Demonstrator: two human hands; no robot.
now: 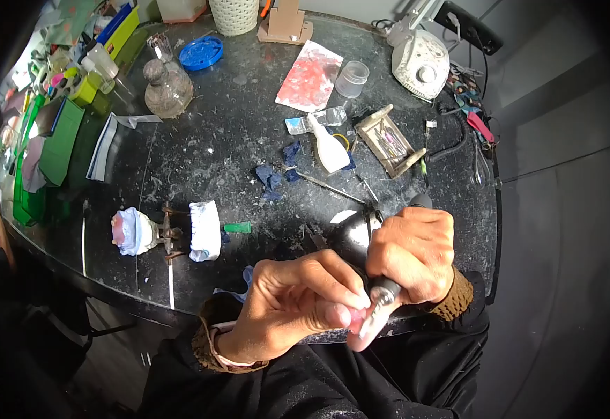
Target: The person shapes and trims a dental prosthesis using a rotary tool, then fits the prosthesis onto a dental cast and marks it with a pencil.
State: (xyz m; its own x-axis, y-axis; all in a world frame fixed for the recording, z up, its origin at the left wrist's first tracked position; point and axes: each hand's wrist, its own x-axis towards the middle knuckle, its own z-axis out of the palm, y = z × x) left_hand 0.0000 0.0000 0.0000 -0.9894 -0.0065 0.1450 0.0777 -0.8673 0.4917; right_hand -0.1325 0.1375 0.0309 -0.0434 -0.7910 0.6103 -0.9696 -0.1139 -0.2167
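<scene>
Left hand [277, 304]: fingertips pinching pink piece [356, 320], apparently for steadiness. Right hand [413, 251]: wrapped round handpiece [386, 287], tip beside piece, likely for control.

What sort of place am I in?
Likely a dental lab: a plaster tooth model sits on the dusty workbench, your right hand holds a drill-like tool, and small hand tools lie in a rack.
</scene>
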